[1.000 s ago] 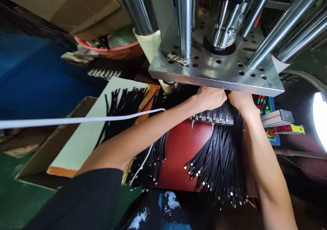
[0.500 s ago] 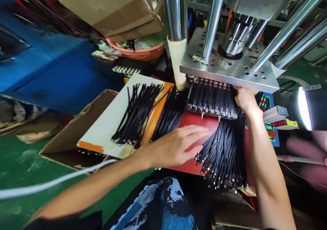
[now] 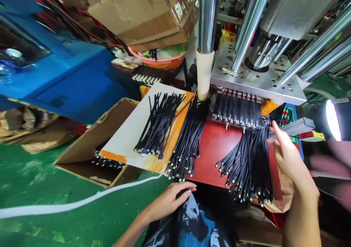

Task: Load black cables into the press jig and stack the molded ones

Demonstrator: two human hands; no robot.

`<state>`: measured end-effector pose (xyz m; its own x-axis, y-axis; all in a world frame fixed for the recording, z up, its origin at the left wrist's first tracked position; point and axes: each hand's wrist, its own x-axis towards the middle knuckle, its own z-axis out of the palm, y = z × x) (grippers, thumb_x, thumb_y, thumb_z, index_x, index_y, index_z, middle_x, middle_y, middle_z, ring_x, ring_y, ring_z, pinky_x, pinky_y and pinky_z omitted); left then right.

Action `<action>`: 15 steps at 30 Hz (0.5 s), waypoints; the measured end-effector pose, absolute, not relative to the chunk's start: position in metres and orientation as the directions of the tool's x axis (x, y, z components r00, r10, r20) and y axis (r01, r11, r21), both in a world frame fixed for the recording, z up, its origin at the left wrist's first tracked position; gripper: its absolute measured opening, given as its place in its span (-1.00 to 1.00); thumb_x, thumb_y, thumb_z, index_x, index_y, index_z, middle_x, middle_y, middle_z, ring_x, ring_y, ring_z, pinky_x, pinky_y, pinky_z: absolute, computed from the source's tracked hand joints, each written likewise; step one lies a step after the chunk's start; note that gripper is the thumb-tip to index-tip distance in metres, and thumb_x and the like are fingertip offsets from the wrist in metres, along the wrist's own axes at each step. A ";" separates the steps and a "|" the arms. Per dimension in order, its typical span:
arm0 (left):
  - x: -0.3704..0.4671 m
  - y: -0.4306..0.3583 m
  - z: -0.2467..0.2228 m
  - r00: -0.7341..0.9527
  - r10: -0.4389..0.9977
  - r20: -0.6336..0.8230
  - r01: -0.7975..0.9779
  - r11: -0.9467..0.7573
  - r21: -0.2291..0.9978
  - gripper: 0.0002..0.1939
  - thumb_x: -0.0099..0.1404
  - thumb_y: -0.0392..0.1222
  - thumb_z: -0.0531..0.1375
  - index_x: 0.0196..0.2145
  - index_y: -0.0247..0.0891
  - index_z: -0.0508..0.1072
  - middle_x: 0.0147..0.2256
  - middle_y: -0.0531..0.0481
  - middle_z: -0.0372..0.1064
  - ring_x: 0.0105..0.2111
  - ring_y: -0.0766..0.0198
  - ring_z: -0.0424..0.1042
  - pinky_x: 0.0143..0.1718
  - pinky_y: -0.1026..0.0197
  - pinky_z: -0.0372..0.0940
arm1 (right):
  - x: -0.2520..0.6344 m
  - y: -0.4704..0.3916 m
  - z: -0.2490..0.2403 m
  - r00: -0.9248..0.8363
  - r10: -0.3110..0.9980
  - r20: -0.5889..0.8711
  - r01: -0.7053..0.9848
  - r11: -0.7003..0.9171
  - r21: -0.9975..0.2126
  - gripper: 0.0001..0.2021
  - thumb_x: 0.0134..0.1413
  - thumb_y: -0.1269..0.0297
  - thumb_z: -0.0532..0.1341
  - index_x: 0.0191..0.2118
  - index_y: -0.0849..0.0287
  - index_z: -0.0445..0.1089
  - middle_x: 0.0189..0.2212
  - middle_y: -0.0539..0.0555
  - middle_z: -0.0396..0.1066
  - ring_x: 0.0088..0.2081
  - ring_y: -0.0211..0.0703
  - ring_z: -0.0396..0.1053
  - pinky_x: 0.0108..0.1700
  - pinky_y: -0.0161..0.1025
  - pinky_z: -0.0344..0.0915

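My left hand (image 3: 174,198) lies over my lap at the red table's front edge, fingers stretched out and holding nothing. To the right of the fanned pile of black USB cables (image 3: 246,166), my right hand (image 3: 287,155) is raised with thumb and fingers apart; no object shows in it. A metal mould (image 3: 237,122) with a row of black cables laid across it sits under the press plate (image 3: 255,79). Their silver connectors line its front edge. Left of the mould lies another cable bunch (image 3: 189,141), and a further bundle (image 3: 159,126) rests on a white and orange board (image 3: 123,137).
The red tabletop (image 3: 211,152) separates the cable piles. A cardboard box (image 3: 95,130) with cables inside stands at left. Shiny press columns (image 3: 207,16) rise behind. A control box (image 3: 287,113) and a lit lamp (image 3: 333,121) are at right.
My left hand has moved from above the red tabletop down to my lap. My right hand has come away from the mould's right end toward me. The view has shifted slightly.
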<state>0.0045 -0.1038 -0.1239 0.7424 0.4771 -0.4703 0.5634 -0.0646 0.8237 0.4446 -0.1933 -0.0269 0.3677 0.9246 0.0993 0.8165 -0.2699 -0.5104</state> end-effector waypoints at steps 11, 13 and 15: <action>0.006 -0.100 -0.194 0.462 0.669 -0.582 0.508 0.338 0.792 -0.61 0.31 0.14 0.21 -0.43 -0.22 0.61 -0.33 -0.12 0.67 -0.14 -0.05 0.66 0.08 -0.01 0.50 | 0.309 -0.398 -0.173 0.622 0.479 -0.619 -0.168 -0.691 -0.703 -0.45 -0.22 -0.44 0.35 -0.46 0.01 0.50 -0.63 0.04 0.39 -0.67 0.02 0.30 -0.64 -0.07 0.23; 0.009 -0.102 -0.199 0.440 0.692 -0.572 0.495 0.345 0.797 -0.63 0.31 0.10 0.20 -0.45 -0.22 0.59 -0.39 -0.11 0.65 -0.22 -0.04 0.67 0.03 -0.03 0.53 | 0.297 -0.371 -0.195 0.704 0.483 -0.521 -0.119 -0.643 -0.757 -0.48 -0.14 -0.41 0.32 -0.44 -0.01 0.43 -0.58 0.05 0.42 -0.56 0.11 0.42 -0.51 0.01 0.40; 0.011 -0.103 -0.205 0.424 0.718 -0.552 0.483 0.336 0.808 -0.67 0.30 0.03 0.19 -0.48 -0.22 0.59 -0.43 -0.11 0.64 -0.29 -0.03 0.67 -0.03 -0.03 0.55 | 0.294 -0.347 -0.207 0.772 0.469 -0.429 -0.053 -0.625 -0.779 -0.50 -0.04 -0.41 0.23 -0.46 -0.04 0.31 -0.58 0.04 0.39 -0.46 0.18 0.49 -0.31 0.11 0.51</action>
<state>0.0107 -0.1030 -0.2047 0.4244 0.7177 -0.5521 0.4830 0.3363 0.8085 0.2939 -0.3471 -0.2067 0.7721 0.4689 -0.4289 -0.0530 -0.6251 -0.7787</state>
